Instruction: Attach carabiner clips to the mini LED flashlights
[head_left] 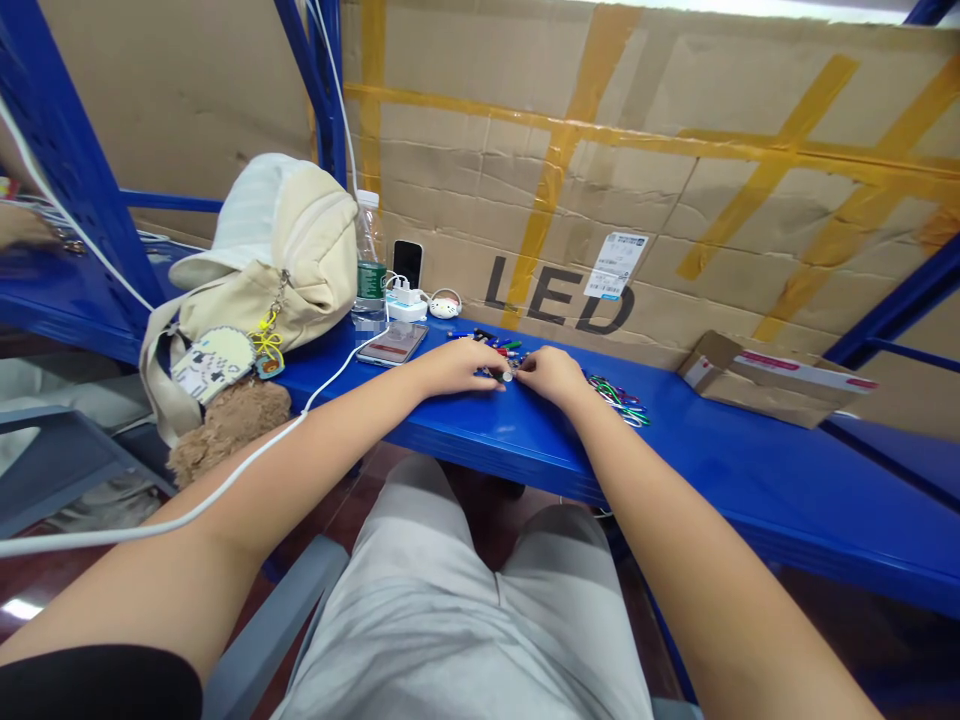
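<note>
Over the blue bench (480, 425), my left hand (471, 367) is curled, its thumb and fingertips beside a small round whitish piece (508, 377). From the other side, my right hand (553, 374) pinches at the same spot, its fingertips nearly meeting the left ones. What each hand holds is too small to make out. Just behind my fingers lies a loose group of small coloured pieces (514, 346), red, green, blue and dark. Right of my right hand is a pile of thin, shiny coloured loops (621, 400) in green, white, red and purple.
Left of my hands lie a phone (394, 344), a bottle (370, 265) and a white charger (406, 300). A cream bag (300, 270) stands farther left. A white cable (225, 485) crosses my left arm. An open cardboard box (772, 380) sits right; taped cardboard (465, 180) walls the back.
</note>
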